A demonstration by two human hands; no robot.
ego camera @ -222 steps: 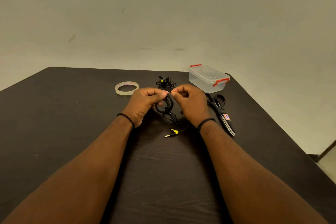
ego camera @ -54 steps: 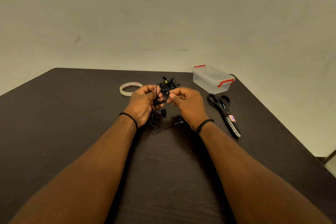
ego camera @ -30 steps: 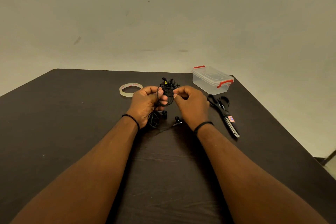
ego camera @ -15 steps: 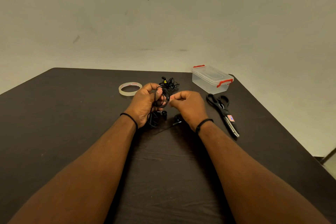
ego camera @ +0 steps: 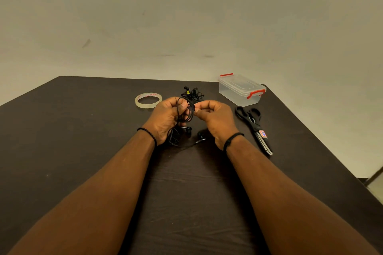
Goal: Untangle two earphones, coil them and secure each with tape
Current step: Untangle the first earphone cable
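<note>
My left hand (ego camera: 166, 117) holds a black earphone cord (ego camera: 187, 113) wound in loops around its fingers, above the dark table (ego camera: 62, 141). My right hand (ego camera: 215, 119) pinches the cord at the right side of the loops. Loose cord and two earbuds (ego camera: 188, 129) hang and lie on the table below my hands. A second black earphone (ego camera: 191, 93) lies in a tangled pile just beyond my hands. A roll of clear tape (ego camera: 148, 100) lies flat to the left of that pile.
A clear plastic box (ego camera: 240, 89) with a lid and red clips stands at the far right corner. Black scissors (ego camera: 253, 127) lie closed to the right of my right hand, near the table's right edge.
The loops on my left hand have grown as my right hand wound cord around the fingers. The loose cord on the table has shortened; the yellow-tagged plug is out of sight.
</note>
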